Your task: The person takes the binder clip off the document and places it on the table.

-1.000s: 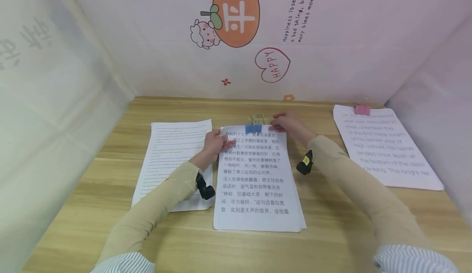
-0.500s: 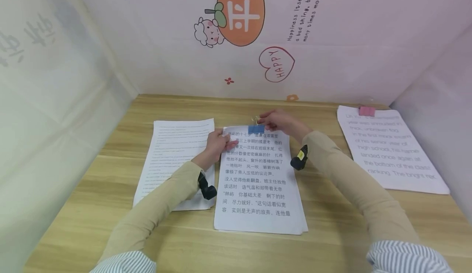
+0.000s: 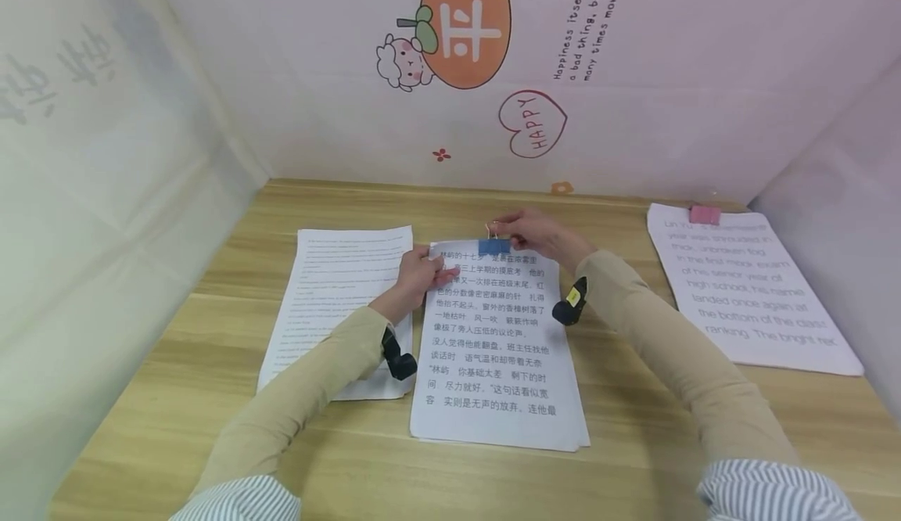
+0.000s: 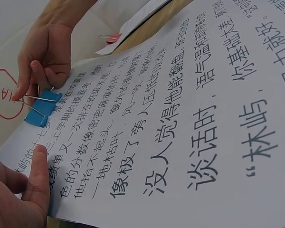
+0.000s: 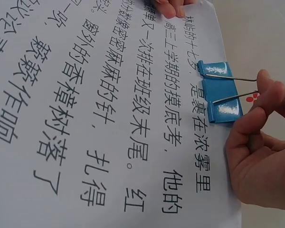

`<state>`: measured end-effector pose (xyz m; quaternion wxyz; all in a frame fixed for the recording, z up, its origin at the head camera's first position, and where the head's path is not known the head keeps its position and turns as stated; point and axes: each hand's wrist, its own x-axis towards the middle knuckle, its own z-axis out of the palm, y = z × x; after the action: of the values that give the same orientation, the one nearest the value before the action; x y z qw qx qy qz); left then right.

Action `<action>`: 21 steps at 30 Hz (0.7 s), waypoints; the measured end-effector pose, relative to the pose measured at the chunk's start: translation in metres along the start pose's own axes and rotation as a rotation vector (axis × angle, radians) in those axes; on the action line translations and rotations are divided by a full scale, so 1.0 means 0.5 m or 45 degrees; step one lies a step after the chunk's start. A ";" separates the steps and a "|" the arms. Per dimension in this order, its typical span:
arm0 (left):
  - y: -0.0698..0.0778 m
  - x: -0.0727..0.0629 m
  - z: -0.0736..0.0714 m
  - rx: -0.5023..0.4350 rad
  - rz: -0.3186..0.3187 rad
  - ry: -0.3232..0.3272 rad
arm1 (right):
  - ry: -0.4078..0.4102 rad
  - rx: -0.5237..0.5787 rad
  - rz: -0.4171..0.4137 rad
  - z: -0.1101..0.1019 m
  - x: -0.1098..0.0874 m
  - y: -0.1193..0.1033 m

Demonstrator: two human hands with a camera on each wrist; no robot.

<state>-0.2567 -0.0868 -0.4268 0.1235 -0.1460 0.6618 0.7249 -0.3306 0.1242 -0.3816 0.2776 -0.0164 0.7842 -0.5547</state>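
In the head view a stack of printed paper point(image 3: 486, 349) lies in the middle of the table. A blue binder clip point(image 5: 221, 92) sits over the stack's top edge, its wire handle pointing off the sheets. The right hand point(image 3: 535, 235) pinches the end of that handle between thumb and finger, as the right wrist view shows. At the stack's upper left edge the left hand point(image 3: 417, 278) grips the paper, its thumb lying on the top sheet. The left wrist view shows both hands near the clip; the left hand's fingers under the paper are hidden.
Left of the middle stack lies another stack of small-print paper point(image 3: 338, 302), partly under the left forearm. At the right, a large-print stack point(image 3: 753, 294) carries a pink binder clip point(image 3: 705, 215). A white printed wall point(image 3: 317, 114) rises behind the wooden table point(image 3: 394, 474).
The right hand has moved left from the stack's upper right corner to the blue clip and taken hold of its wire handle. The left hand keeps its hold on the paper.
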 end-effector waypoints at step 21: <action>-0.005 0.007 0.006 0.067 -0.060 0.010 | 0.187 0.118 -0.090 -0.052 -0.017 0.009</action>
<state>-0.2592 -0.0838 -0.4301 0.1417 -0.1613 0.6774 0.7036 -0.3341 0.1511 -0.3761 0.2001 0.0097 0.7749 -0.5995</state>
